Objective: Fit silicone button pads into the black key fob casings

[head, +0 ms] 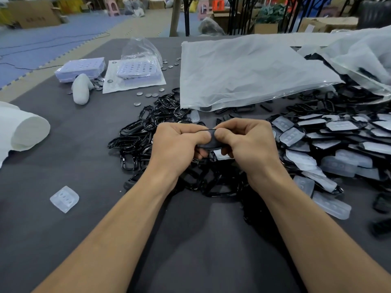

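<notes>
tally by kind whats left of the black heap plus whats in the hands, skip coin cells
pale purple holed plastic tray stacks: 2
white rolled sheet: 1
pale grey soft lump: 1
clear plastic bag: 1
flat white sheet under one stack: 1
loose translucent silicone button pad: 1
black key fob casing, gripped by left hand and right hand: 1
total: 8

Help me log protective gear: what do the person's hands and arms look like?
Both are bare. The left hand and right hand wear no gloves, rings or watch, and no sleeve shows on either forearm up to the picture's edge.
</notes>
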Tool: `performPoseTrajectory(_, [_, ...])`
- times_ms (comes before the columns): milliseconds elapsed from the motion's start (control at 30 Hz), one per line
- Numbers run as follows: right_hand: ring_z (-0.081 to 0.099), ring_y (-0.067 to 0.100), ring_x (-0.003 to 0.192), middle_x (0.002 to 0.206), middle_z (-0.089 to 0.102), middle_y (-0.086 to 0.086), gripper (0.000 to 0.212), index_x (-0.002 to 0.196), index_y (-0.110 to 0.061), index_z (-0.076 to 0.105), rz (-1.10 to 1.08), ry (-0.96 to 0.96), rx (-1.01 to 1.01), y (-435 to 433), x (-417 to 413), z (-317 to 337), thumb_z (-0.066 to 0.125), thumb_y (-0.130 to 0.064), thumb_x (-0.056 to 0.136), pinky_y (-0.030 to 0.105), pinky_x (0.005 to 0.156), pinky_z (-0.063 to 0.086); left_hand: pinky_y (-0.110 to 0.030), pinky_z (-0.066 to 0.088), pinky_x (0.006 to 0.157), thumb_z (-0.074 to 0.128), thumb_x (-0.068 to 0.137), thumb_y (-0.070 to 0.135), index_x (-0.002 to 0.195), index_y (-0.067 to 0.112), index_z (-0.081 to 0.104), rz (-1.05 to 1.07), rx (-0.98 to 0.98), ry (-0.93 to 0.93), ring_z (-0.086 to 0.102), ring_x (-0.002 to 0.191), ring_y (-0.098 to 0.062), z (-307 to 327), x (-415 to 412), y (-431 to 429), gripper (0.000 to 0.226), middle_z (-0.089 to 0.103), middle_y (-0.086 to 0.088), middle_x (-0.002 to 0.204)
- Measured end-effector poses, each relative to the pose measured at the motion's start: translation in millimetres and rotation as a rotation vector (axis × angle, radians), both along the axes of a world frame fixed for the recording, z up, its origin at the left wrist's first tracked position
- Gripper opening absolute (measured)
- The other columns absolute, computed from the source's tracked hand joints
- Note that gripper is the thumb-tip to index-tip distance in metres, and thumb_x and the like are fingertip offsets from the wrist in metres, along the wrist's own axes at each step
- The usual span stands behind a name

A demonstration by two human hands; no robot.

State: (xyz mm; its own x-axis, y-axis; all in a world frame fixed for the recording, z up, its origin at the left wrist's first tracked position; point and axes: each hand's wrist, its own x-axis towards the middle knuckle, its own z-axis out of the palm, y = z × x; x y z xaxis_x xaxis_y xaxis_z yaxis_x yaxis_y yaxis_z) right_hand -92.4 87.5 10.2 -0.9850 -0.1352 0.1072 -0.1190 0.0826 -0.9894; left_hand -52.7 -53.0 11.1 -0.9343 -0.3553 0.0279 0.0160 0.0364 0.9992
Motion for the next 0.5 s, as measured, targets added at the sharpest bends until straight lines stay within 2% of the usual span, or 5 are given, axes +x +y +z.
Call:
performPoseTrajectory(100, [0.054, 0.012, 0.046, 0.057, 0.067, 0.001, 0.020, 0.069, -0.013, 0.077, 0.004, 0.004, -0.008, -1.3, -0.3, -1.0, 0.074, -0.001, 0.085, 0.020, 0.047, 0.043, -0.026, 0.051, 0.050, 0.077, 0.078, 0.001, 0.075, 0.014, 0.084, 0.027, -0.015, -0.003, 0.061, 0.046, -0.019, -0.4, 0.1, 0.9, 0.015, 0.076, -0.015, 0.069])
performPoseTrajectory(233, [0.055, 0.013, 0.047, 0.058, 0.068, 0.000, 0.023, 0.072, -0.014, 0.077, -0.001, 0.007, -0.027, -3.2, -1.6, -2.1, 0.072, 0.002, 0.087, 0.022, 0.048, 0.044, -0.027, 0.052, 0.052, 0.075, 0.066, 0.018, 0.076, 0.016, 0.084, 0.033, -0.029, -0.012, 0.064, 0.048, -0.019, -0.8, -1.7, -0.2, 0.014, 0.077, -0.010, 0.072])
performPoseTrajectory(400, [0.056, 0.013, 0.048, 0.058, 0.068, -0.001, 0.023, 0.073, -0.014, 0.078, 0.010, 0.027, -0.027, -3.4, -0.9, -1.6, 0.071, 0.002, 0.088, 0.022, 0.049, 0.044, -0.030, 0.053, 0.055, 0.075, 0.073, 0.030, 0.072, 0.028, 0.083, 0.041, -0.147, 0.024, 0.064, 0.048, -0.017, -2.3, -1.6, 0.7, 0.009, 0.075, -0.008, 0.066])
performPoseTrajectory(500, [0.054, 0.014, 0.048, 0.057, 0.067, -0.001, 0.021, 0.075, -0.013, 0.079, 0.017, 0.027, -0.023, -3.1, -0.1, -1.0, 0.070, 0.000, 0.089, 0.023, 0.049, 0.043, -0.030, 0.052, 0.052, 0.078, 0.080, 0.021, 0.073, 0.026, 0.084, 0.053, -0.157, 0.054, 0.061, 0.046, -0.016, -2.4, -2.1, 0.5, 0.010, 0.074, -0.014, 0.064])
